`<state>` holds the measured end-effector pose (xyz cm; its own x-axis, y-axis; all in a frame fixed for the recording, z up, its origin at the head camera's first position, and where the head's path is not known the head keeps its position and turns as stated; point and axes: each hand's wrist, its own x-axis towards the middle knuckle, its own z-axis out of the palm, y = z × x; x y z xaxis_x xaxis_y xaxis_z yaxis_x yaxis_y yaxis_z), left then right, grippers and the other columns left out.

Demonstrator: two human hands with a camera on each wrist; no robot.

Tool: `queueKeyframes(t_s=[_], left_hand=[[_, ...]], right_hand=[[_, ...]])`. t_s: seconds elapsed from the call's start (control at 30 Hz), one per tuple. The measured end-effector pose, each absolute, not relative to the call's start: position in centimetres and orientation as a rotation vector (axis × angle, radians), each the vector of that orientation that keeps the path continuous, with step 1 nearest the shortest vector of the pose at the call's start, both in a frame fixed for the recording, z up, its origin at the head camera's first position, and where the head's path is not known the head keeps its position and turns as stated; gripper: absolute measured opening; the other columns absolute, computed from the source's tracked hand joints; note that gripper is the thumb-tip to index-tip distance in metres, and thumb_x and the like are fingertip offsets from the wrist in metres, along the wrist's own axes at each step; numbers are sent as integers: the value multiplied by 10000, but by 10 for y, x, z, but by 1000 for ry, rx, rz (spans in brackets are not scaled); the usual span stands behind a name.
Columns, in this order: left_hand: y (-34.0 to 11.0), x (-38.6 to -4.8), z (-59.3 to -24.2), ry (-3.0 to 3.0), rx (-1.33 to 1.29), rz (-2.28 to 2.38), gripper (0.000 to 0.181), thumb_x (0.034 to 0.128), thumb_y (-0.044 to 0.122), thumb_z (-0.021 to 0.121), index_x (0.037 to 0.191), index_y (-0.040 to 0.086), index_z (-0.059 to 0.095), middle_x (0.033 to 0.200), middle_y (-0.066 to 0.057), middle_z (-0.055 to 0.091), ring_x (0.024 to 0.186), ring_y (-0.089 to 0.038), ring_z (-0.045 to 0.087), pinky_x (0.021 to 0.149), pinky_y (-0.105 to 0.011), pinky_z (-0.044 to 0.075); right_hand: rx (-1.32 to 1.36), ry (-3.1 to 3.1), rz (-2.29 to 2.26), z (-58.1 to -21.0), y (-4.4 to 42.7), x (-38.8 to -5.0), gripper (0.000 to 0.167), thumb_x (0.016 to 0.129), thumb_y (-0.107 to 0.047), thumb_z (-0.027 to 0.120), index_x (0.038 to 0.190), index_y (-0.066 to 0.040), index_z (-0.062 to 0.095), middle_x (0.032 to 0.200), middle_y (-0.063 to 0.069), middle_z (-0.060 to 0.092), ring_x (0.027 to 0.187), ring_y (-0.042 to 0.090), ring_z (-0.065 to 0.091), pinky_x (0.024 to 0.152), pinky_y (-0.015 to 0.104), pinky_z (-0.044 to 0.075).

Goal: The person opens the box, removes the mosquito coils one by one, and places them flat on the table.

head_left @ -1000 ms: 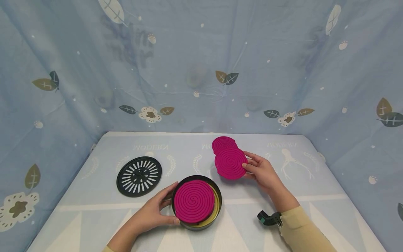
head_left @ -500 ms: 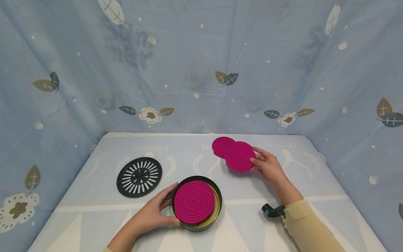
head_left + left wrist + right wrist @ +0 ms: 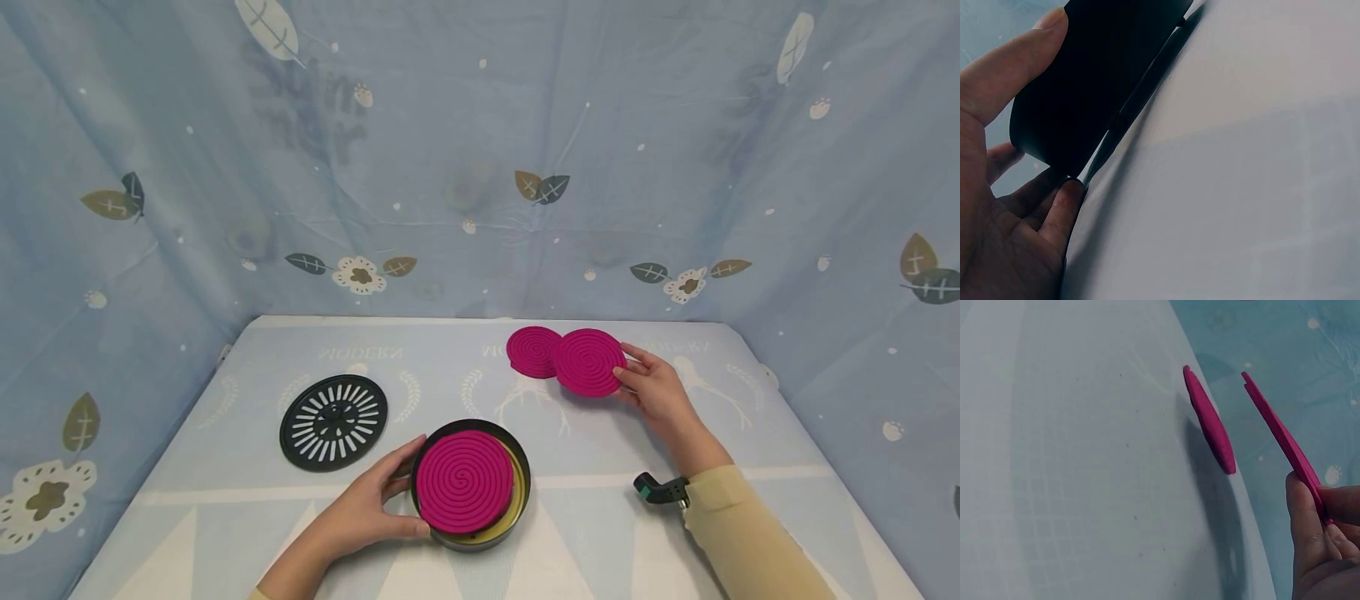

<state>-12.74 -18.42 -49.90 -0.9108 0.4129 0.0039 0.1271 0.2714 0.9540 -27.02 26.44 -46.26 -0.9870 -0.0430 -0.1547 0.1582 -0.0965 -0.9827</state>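
Observation:
My right hand [image 3: 660, 396] pinches the edge of a magenta mosquito coil [image 3: 588, 362] between thumb and fingers. In the right wrist view that coil [image 3: 1282, 437] appears edge-on, raised off the table. Another magenta mosquito coil [image 3: 531, 352] lies on the table to its left, partly covered by the held one in the head view. My left hand [image 3: 360, 512] grips the left side of a round dark tin [image 3: 468, 546], thumb at the front and fingers behind. Inside this tin, a large mosquito coil [image 3: 463, 482] leaves a yellow inner strip showing on the right.
A black slotted round lid [image 3: 333, 422] lies left of the tin. Behind the table [image 3: 442, 367] hangs a blue patterned cloth [image 3: 465, 150]. A black wrist device [image 3: 660, 489] sticks out from the right sleeve.
My right hand has carried its mosquito coil to the right and farther back, uncovering more of the coil on the table. The left hand and the tin keep their place.

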Motion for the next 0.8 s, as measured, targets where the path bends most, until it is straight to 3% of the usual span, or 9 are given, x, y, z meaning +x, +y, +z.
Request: queueKeyframes(t_s=[0.2,0.37,0.63,0.8], left_hand=[[-184,-127,-497,2282,483,1691,1150,633,264,950,1568,181,286,1508,12,419,1386,-149,388,1121,-256,393],[-184,-127,-497,2273,489,1699,1149,636,252,949,1569,172,283,1507,8,419,1387,-152,385,1122,-255,391],[-184,-126,-497,2280,490,1699,1146,631,258,950,1566,186,291,1509,-1,419,1385,-155,389,1120,-254,393],[-184,-127,-497,2274,490,1705,1148,631,253,951,1566,184,290,1506,-4,420,1384,-156,390,1120,-254,393]], right_hand=[[195,2073,-2191,-460,273,-275,659,987,-18,580,1564,-73,267,1209,99,591,913,102,677,813,306,622],[277,2125,-2143,-460,278,-281,658,989,-49,589,1566,-100,277,1177,63,591,877,90,674,836,317,616],[301,2116,-2166,-459,289,-291,665,990,-55,590,1568,-86,262,1130,48,599,816,81,662,748,269,630],[356,2147,-2141,-460,294,-299,664,993,-56,582,1571,-101,260,1208,88,564,824,78,654,742,257,629]])
